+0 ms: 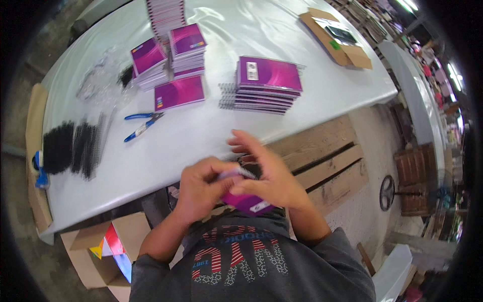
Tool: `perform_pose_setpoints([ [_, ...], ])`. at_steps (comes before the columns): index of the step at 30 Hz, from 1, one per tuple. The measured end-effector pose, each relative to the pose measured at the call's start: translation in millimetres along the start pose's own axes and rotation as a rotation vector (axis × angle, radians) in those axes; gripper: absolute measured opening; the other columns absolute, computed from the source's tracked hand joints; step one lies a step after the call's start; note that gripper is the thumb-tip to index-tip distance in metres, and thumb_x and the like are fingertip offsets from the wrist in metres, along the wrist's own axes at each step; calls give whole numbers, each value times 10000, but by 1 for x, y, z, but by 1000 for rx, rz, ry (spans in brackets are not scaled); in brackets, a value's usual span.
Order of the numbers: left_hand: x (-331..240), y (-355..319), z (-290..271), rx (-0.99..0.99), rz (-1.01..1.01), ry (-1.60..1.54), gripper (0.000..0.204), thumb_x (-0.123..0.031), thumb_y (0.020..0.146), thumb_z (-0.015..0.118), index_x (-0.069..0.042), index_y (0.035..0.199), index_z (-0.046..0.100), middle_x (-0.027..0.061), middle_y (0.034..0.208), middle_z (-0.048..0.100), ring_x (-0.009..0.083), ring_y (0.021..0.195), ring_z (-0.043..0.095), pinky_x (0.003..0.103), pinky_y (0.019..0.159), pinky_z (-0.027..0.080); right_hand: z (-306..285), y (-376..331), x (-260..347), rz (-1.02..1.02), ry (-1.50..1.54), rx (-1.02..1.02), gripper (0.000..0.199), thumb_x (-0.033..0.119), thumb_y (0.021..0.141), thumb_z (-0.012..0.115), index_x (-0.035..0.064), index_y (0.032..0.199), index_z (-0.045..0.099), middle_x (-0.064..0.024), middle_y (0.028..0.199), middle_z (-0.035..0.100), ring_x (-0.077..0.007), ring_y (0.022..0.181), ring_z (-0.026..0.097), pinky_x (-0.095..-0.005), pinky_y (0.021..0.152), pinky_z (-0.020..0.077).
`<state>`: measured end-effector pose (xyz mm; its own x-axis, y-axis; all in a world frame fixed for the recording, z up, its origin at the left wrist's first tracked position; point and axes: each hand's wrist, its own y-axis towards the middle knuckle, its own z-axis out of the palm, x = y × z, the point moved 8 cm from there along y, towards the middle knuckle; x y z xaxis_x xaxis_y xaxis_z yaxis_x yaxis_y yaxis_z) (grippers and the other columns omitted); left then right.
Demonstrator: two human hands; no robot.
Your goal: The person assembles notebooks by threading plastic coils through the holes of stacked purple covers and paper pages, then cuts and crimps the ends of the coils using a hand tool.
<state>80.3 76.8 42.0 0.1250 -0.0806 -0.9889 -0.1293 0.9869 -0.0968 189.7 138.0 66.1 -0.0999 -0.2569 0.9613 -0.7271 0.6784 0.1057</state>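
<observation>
Between the two hands, close to the person's chest, sits a small purple notebook (247, 203) with a pale patch on its lower cover (its motion blur smears any finer detail). Most of it is hidden behind the fingers, and only the bottom corner shows clearly. The left hand (201, 189) curls around its left edge, thumb pressing on top. The right hand (269, 176) covers its upper right side, fingers spread upward. Beyond the hands lies a stack of purple notebooks (264, 85) on the white table (322, 85).
</observation>
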Motion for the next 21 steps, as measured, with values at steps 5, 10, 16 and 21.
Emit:
perform_pose_setpoints([
  [5,23,7,-22,-120,-31,-172,201,-117,881,603,19,1029,610,44,903,643,78,813,575,217,728,478,-9,-5,-14,200,153,-214,205,96,736,735,8,870,606,-49,767,590,-124,640,558,-258,599,466],
  [10,26,2,-29,-219,-35,-169,203,-123,884,600,17,1031,615,44,929,633,71,824,565,214,741,468,-7,-1,-8,151,-46,-265,175,97,761,708,-3,880,630,-85,759,627,-159,639,603,-272,612,477],
  [16,25,3,-29,-166,-12,-157,210,-123,885,598,10,1046,617,20,914,619,59,837,546,207,751,449,-1,-1,-14,161,-53,-168,177,70,786,676,-14,940,650,-101,807,653,-148,715,617,-251,645,465],
  [21,24,6,-35,-81,-42,-205,201,-89,862,614,4,1040,613,10,899,608,54,823,538,203,735,441,-2,2,-1,21,-84,-214,172,81,750,701,10,901,661,-128,736,635,-197,628,611,-283,596,464],
])
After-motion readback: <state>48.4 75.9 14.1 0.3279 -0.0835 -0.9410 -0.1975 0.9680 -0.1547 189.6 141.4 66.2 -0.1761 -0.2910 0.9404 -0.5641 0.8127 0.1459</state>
